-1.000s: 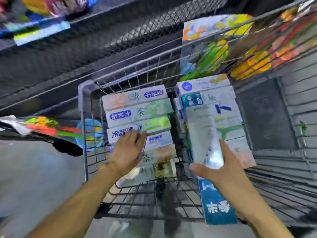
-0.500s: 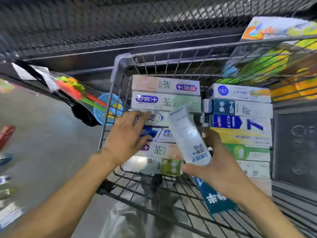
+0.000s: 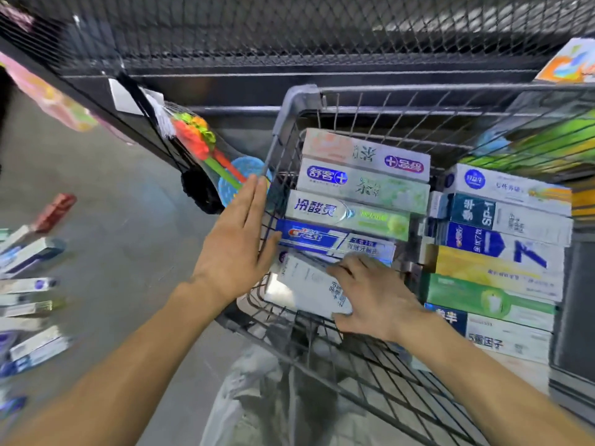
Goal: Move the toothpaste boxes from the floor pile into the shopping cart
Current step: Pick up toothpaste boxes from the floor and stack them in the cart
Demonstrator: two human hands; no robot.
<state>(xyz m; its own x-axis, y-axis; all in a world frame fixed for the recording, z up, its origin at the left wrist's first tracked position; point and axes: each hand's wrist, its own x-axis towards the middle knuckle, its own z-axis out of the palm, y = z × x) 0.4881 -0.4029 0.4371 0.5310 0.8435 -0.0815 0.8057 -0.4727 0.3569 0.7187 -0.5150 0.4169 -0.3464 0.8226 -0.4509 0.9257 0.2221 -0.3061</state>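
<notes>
In the cart point(image 3: 291, 104), two rows of toothpaste boxes point(image 3: 362, 185): five and six.

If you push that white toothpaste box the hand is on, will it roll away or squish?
Probably neither. The white box has flat sides and lies flat in the cart, so it should slide, not roll. It looks like stiff, light cardboard, keeping its shape under the right hand. Its glossy face may be a little slippery.
</notes>
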